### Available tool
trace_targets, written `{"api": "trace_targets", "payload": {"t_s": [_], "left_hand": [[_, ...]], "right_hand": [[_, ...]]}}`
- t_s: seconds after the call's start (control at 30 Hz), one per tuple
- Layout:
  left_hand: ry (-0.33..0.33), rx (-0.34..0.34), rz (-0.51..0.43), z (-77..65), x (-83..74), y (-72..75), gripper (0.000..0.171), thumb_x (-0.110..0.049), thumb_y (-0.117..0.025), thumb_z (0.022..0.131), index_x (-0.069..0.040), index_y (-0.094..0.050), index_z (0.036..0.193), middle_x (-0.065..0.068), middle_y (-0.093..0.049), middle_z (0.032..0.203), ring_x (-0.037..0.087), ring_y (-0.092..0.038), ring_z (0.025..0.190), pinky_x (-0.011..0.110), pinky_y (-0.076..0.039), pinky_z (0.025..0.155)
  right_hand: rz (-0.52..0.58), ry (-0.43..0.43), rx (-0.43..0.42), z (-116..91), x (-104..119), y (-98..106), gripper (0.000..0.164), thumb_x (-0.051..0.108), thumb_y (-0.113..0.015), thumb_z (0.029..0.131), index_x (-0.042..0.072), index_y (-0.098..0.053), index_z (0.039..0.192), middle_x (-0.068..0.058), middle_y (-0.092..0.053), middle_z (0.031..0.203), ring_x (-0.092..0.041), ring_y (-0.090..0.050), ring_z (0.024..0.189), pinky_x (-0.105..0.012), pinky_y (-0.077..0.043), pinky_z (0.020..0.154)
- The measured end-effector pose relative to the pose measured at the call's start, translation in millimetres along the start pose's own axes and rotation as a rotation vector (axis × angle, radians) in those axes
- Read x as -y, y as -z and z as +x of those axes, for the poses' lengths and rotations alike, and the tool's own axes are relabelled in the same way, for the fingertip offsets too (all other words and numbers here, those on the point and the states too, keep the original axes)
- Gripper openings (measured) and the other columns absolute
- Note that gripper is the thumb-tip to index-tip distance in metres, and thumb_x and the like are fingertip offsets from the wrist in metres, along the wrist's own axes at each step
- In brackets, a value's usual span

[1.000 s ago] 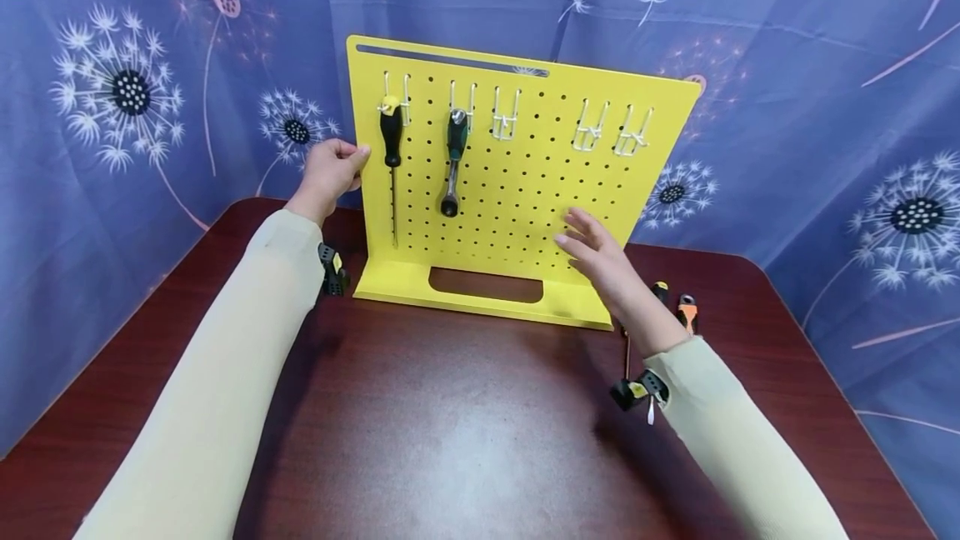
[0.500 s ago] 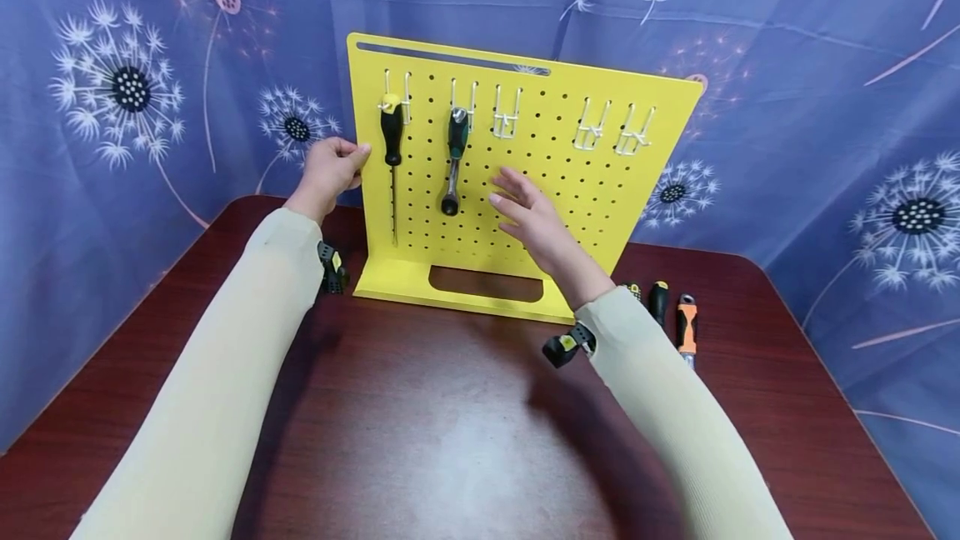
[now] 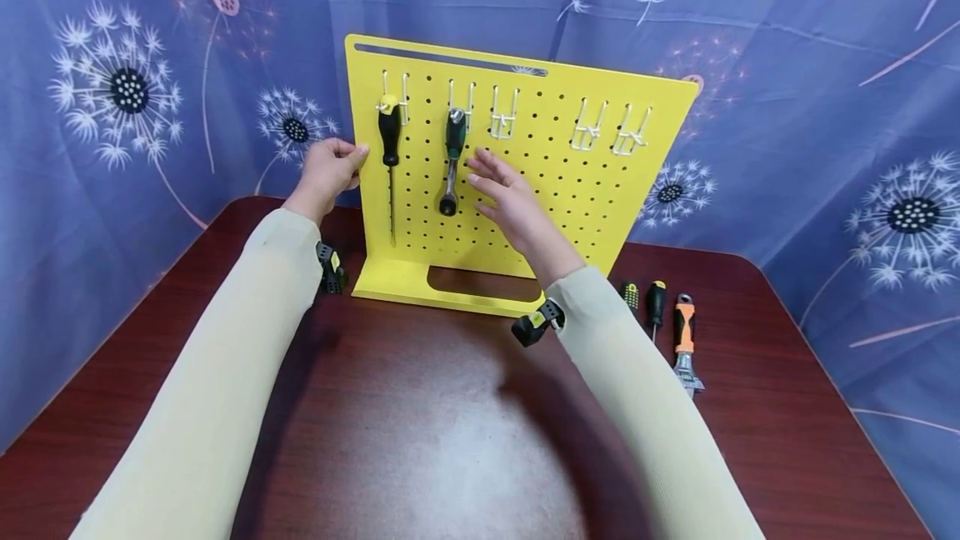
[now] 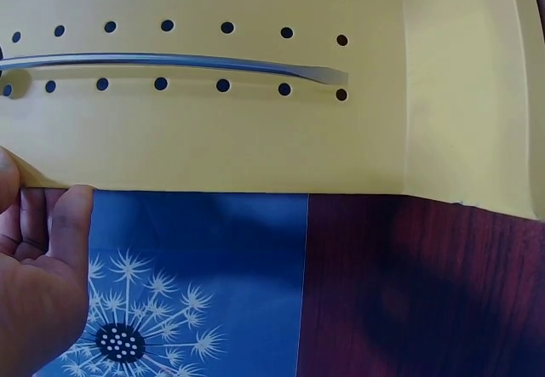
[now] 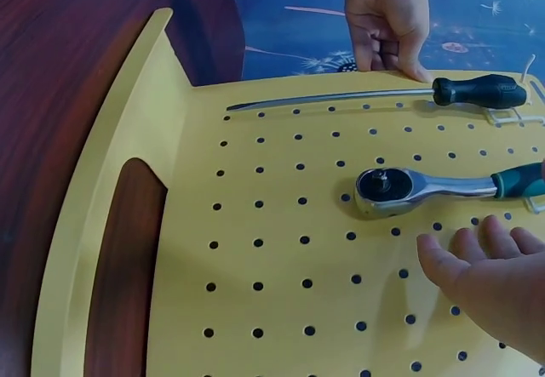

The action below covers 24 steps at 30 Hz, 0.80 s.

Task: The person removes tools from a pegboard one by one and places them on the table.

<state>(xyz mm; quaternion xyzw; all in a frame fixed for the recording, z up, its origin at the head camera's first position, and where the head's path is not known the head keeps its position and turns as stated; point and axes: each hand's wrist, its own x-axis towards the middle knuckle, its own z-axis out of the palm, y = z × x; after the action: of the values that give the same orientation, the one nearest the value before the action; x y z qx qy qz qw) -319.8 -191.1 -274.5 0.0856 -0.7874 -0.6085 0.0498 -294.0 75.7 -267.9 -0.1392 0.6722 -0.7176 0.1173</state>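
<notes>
A yellow pegboard point(image 3: 525, 223) stands upright on the table. My left hand point(image 3: 330, 175) pinches its left edge between thumb and fingers, which the left wrist view also shows at the board's rim. Two tools hang from wire hooks: a black-handled flat screwdriver point(image 3: 390, 136) with a yellow top, and a ratchet wrench point(image 3: 453, 136) with a dark green handle. My right hand point(image 3: 510, 198) hovers just right of the ratchet, fingers apart and holding nothing. In the right wrist view a small gap shows between those fingers and the ratchet's metal shaft point(image 5: 451, 187).
Bare wire hooks point(image 3: 504, 119) sit right of the ratchet, with two more further right. On the table's right lie an orange-handled adjustable wrench point(image 3: 684, 332), a black-handled screwdriver point(image 3: 656, 302) and a yellow-black handle point(image 3: 630, 297), partly behind my right sleeve. A patterned curtain point(image 3: 825, 107) hangs behind.
My right hand has moved left and up across the board's front, from its right part to beside the ratchet. The left hand keeps its grip on the edge.
</notes>
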Motion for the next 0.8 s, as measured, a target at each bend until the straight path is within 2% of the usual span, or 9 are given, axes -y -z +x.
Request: {"api": "trace_targets", "payload": {"t_s": [0.2,0.5,0.8], "left_hand": [[-0.006,-0.003,0.001,-0.8,0.6,-0.1,0.02,-0.03,-0.054,0.107,-0.011,-0.056,0.105,-0.004,-0.049,0.103,0.007,-0.054,0.093,0.041,-0.051,0.112],[-0.015,0.0,0.017,-2.3,1.8,-0.1,0.022,-0.032,-0.054,0.107,-0.01,-0.056,0.107,-0.004,-0.048,0.105,0.006,-0.053,0.09,0.038,-0.052,0.109],[-0.032,-0.022,0.003,-0.6,2.3,-1.9,0.018,-0.029,-0.054,0.107,-0.013,-0.055,0.1,-0.005,-0.048,0.1,0.006,-0.052,0.09,0.037,-0.054,0.106]], "right_hand": [[0.005,0.012,0.006,3,2,-5,0.062,0.009,-0.048,0.107,0.013,-0.021,0.163,-0.005,-0.028,0.17,-0.025,-0.027,0.158,-0.049,-0.028,0.129],[0.015,0.0,-0.016,10,5,-12,0.064,0.007,-0.05,0.106,0.012,-0.022,0.163,-0.006,-0.027,0.17,-0.026,-0.03,0.157,-0.048,-0.029,0.128],[0.003,-0.016,-0.069,18,7,-17,0.058,0.008,-0.054,0.105,0.01,-0.032,0.16,-0.007,-0.034,0.167,-0.025,-0.035,0.154,-0.048,-0.032,0.127]]}}
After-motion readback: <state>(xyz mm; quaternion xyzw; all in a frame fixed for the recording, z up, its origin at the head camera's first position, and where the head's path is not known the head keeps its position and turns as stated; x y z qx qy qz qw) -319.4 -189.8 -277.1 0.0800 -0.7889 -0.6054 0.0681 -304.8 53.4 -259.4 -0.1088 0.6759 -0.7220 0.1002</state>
